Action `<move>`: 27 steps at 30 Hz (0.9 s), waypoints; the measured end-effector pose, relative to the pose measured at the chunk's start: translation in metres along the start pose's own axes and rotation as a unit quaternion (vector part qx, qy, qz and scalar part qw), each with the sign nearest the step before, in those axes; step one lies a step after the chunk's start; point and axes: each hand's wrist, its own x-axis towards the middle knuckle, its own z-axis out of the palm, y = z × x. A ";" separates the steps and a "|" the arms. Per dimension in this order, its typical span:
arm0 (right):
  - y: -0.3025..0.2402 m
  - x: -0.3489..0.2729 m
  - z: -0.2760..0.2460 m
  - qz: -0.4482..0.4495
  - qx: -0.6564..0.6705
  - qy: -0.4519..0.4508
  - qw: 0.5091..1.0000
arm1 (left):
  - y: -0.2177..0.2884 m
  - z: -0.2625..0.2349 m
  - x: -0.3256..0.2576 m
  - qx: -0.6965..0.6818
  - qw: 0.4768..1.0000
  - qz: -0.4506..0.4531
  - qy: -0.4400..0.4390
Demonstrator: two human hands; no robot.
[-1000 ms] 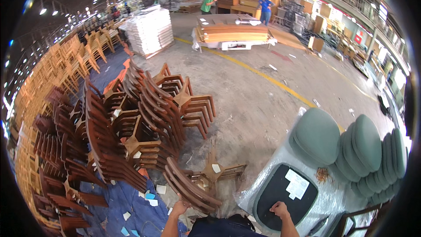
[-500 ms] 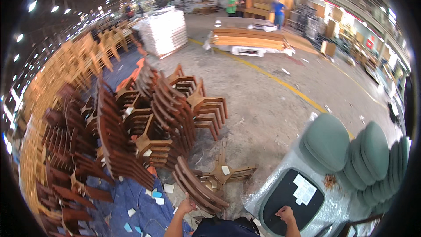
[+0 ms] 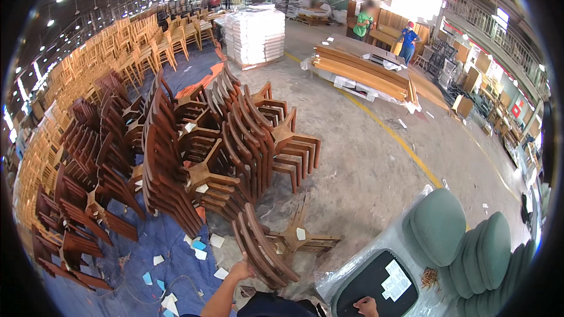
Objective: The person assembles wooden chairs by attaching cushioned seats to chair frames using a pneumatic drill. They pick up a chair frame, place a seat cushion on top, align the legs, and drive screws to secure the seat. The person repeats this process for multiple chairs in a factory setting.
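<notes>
Just ahead of me stands a small stack of brown wooden chair frames (image 3: 258, 249), with curved back rails and a cross-shaped seat support. My left hand (image 3: 241, 269) is closed on the near end of the outer back rail. On my right, a seat pad (image 3: 376, 285) lies with its black underside up and a white paper label (image 3: 396, 280) on it. Over the pad's near part is my right hand (image 3: 366, 306), fingers curled together; whatever they pinch is too small to make out. Beside the pad sits a little heap of brown screws or dowels (image 3: 430, 279).
Green upholstered seat pads (image 3: 437, 226) are piled on the plastic-wrapped surface (image 3: 329, 279). Stacked brown chair frames (image 3: 170, 182) crowd the left, on blue sheeting (image 3: 182, 273) strewn with paper scraps. Farther off are a wrapped pallet (image 3: 255, 35), stacked boards (image 3: 358, 73) and two people (image 3: 407, 43).
My view has shifted, so the surroundings sit differently in the picture. My left hand stays at the chair frame's rail, and my right hand remains over the black pad, slightly nearer its front edge.
</notes>
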 end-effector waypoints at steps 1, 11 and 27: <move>0.001 -0.003 -0.002 0.007 0.005 0.009 1.000 | 0.004 0.000 -0.001 -0.010 1.000 -0.003 -0.001; 0.002 0.015 -0.012 0.069 -0.122 -0.026 0.990 | 0.001 0.000 -0.002 -0.042 0.999 -0.022 0.009; 0.009 0.011 -0.009 0.036 -0.111 -0.012 0.993 | -0.006 0.006 0.002 -0.055 0.998 -0.017 0.028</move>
